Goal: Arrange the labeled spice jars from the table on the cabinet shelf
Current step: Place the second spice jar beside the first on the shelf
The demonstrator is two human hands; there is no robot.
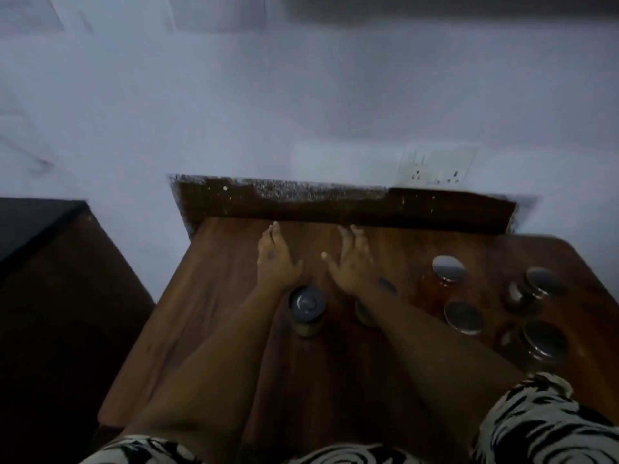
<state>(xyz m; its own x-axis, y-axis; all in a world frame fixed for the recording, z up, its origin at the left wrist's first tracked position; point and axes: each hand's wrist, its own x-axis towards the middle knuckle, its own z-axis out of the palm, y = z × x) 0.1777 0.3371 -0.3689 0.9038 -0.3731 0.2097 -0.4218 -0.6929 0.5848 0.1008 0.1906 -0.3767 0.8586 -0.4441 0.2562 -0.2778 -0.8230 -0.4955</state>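
Note:
Several spice jars with metal lids stand on a brown wooden table (217,279). One jar (307,308) stands between my two forearms near the table's middle. Another jar (375,304) is partly hidden under my right wrist. A cluster of jars stands to the right, among them one with reddish contents (447,272), one nearer me (464,317) and one at far right (542,283). My left hand (276,261) and my right hand (351,262) are stretched forward over the table, fingers straight, holding nothing. The picture is blurred and no labels can be read.
A white wall stands behind the table, with a socket plate (435,170) at the right. A speckled stone ledge (301,190) runs along the table's far edge. A dark cabinet (50,279) stands at the left. Striped sleeves (536,423) show at the bottom.

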